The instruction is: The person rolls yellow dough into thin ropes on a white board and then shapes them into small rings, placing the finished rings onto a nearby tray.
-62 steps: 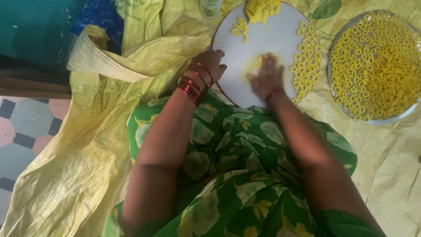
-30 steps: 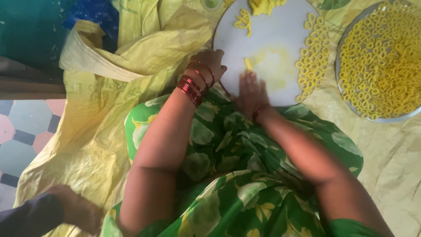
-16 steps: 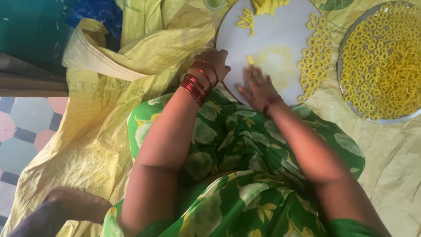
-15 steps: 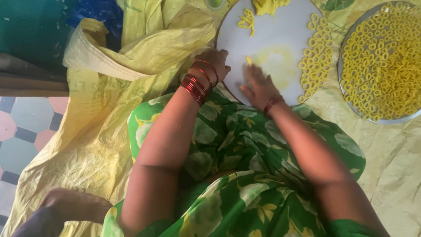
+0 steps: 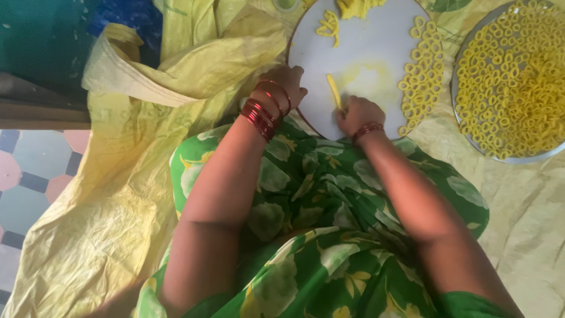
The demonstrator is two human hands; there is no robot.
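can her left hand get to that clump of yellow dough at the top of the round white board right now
Probably yes. The left hand rests on the white board's near edge, and only bare board and a small dough squiggle lie between it and the dough clump.

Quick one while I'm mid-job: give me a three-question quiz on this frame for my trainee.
1. True or false: the right hand is at the near end of a thin yellow dough strip on the round white board.
2. Which does the left hand rest on? A) the metal tray B) the board's left edge C) the tiled floor
3. Fill in: the finished yellow rings fill the ____ on the right.

Key: 1 true; 2 B; 3 metal tray.
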